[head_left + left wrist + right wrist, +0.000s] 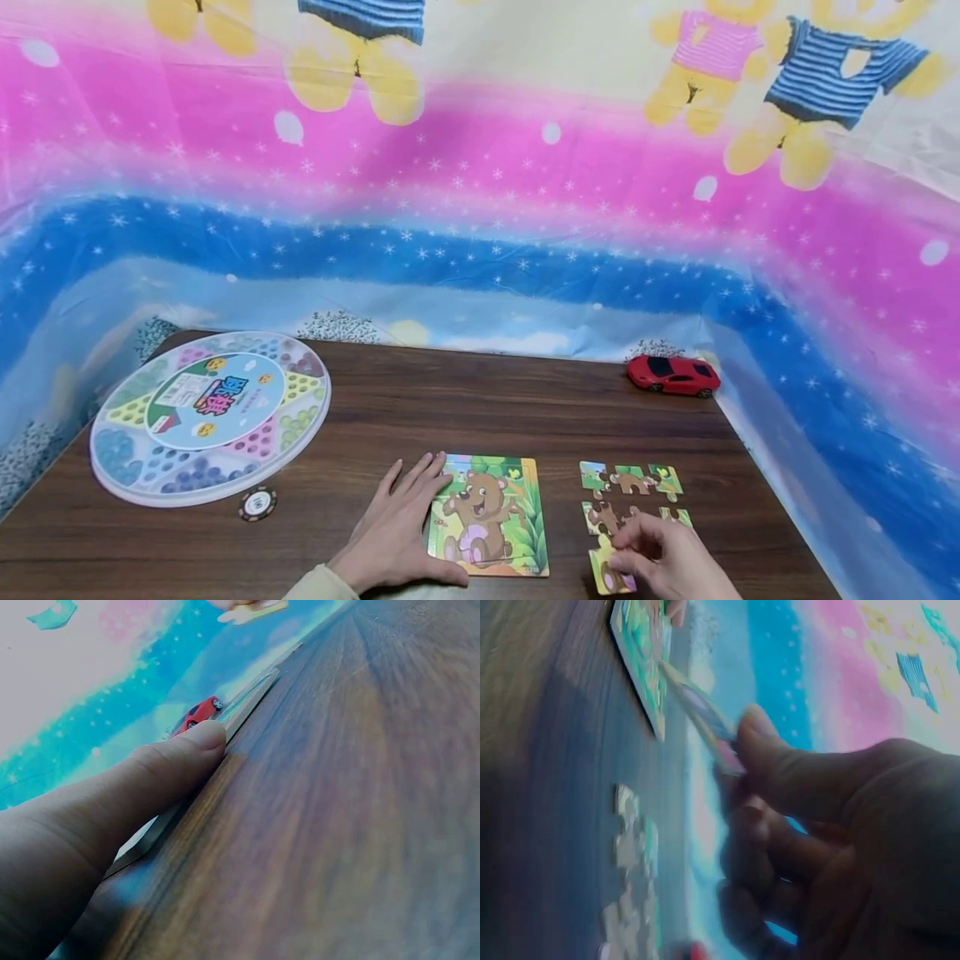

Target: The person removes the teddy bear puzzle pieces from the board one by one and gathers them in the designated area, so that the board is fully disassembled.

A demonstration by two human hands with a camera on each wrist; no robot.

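Note:
My left hand (397, 529) rests with spread fingers along the left side of a square bear puzzle board (528, 525), its fingertips at the upper left corner. In the left wrist view the thumb (180, 754) lies against the board's edge. To the right, my right hand (671, 558) pinches a yellow-green jigsaw piece (604, 573) between thumb and fingers. The right wrist view shows that piece (701, 720) tilted, raised above the table. Several loose jigsaw pieces (630, 480) lie just beyond the right hand, which covers part of them.
A round Chinese checkers set (258, 375) with coloured marbles occupies the table's left side, with a black-and-white poker chip (258, 504) near its front edge. At the back right corner stands a red toy car (678, 377). Printed cloth (487, 192) hangs behind the wooden table (465, 400).

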